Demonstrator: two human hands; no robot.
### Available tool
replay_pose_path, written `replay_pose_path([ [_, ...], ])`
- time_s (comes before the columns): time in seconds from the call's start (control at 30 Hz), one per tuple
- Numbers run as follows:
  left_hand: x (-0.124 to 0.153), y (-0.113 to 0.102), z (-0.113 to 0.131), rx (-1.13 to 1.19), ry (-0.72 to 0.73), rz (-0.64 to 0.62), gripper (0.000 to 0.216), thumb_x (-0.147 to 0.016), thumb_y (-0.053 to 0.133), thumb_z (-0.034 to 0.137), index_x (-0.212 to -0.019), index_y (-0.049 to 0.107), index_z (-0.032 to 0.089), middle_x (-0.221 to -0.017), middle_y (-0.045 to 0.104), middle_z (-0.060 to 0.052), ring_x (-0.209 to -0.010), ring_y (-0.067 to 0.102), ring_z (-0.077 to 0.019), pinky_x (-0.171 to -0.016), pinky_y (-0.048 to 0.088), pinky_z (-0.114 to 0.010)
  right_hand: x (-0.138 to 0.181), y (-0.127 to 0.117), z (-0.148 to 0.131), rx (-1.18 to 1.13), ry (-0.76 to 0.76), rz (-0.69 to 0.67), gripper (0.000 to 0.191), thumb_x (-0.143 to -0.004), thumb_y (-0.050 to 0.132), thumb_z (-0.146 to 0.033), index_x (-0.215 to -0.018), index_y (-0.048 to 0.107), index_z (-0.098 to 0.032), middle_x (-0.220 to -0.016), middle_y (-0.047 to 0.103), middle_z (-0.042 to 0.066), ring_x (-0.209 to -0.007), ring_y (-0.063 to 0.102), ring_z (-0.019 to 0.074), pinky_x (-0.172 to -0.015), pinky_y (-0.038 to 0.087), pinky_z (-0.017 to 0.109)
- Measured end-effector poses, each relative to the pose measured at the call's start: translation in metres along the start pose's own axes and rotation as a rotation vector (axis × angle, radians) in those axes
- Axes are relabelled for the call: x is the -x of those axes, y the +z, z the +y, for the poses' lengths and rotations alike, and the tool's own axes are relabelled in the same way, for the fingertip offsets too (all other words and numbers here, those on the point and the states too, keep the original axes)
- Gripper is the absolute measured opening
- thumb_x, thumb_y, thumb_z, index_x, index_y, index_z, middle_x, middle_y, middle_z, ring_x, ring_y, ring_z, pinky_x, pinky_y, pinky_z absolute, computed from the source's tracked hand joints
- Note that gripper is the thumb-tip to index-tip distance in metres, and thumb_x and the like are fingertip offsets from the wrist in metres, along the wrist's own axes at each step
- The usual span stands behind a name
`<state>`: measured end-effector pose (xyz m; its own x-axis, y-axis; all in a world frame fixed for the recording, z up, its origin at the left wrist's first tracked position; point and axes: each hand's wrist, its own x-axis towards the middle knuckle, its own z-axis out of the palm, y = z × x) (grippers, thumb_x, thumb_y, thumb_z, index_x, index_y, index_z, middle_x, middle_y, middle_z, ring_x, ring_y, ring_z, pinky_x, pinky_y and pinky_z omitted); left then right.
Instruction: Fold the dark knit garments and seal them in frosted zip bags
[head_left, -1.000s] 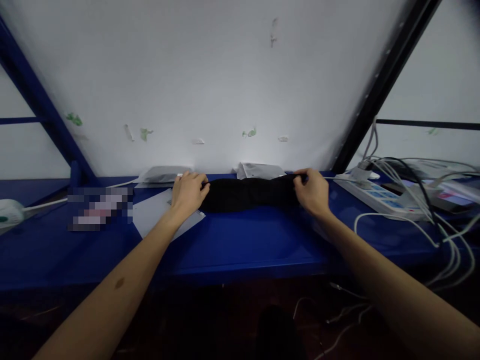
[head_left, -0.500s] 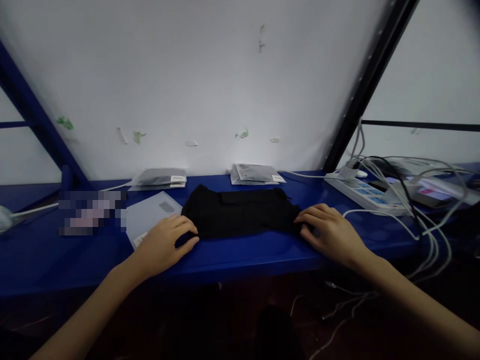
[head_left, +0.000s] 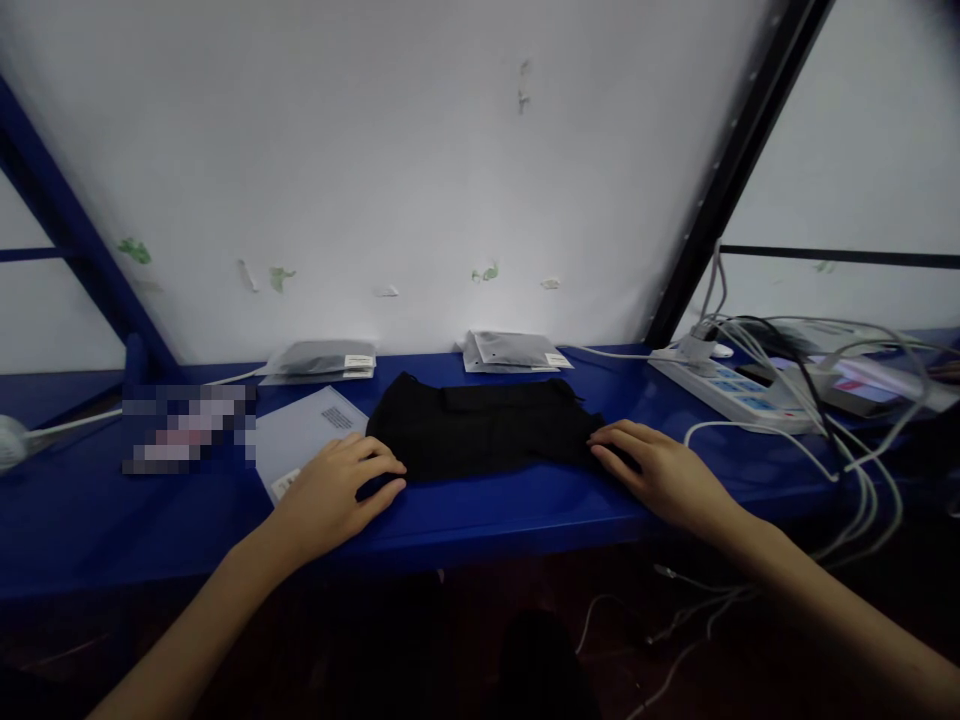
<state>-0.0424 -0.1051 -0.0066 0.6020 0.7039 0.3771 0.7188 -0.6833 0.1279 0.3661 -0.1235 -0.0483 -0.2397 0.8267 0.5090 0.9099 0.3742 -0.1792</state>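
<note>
A folded black cloth (head_left: 480,428) lies flat on the blue shelf (head_left: 487,510) in front of me. My left hand (head_left: 334,495) rests palm down at the cloth's lower left corner, fingers spread and touching its edge. At the lower right corner my right hand (head_left: 664,472) lies flat the same way, fingertips on the cloth. Neither hand grips anything.
A flat clear bag with a label (head_left: 304,438) lies left of the cloth. Two grey packaged items (head_left: 319,360) (head_left: 514,350) sit against the white back wall. A white power strip (head_left: 727,388) with many tangled cables (head_left: 847,420) fills the right side. A black post (head_left: 727,170) slants up at right.
A second ago both hands held the cloth's far ends near the wall. They have since drawn toward me to the near corners, and the cloth now lies spread wider and flat.
</note>
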Motion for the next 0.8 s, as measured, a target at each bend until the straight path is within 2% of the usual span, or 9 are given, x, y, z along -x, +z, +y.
replay_pose_path([
  [0.8, 0.0014, 0.0014, -0.0003, -0.011, 0.016, -0.014, 0.025, -0.098, 0.051, 0.039, -0.105, 0.072, 0.028, -0.106, 0.068, -0.002, -0.099, 0.062, -0.0215, -0.089, 0.05, -0.041, 0.003, 0.0028, 0.0015, -0.024, 0.052, 0.021, 0.03, -0.099, 0.043, -0.042, -0.103, 0.068, -0.026, -0.112, 0.071, 0.005, -0.098, 0.069, 0.0233, -0.088, 0.054, 0.038],
])
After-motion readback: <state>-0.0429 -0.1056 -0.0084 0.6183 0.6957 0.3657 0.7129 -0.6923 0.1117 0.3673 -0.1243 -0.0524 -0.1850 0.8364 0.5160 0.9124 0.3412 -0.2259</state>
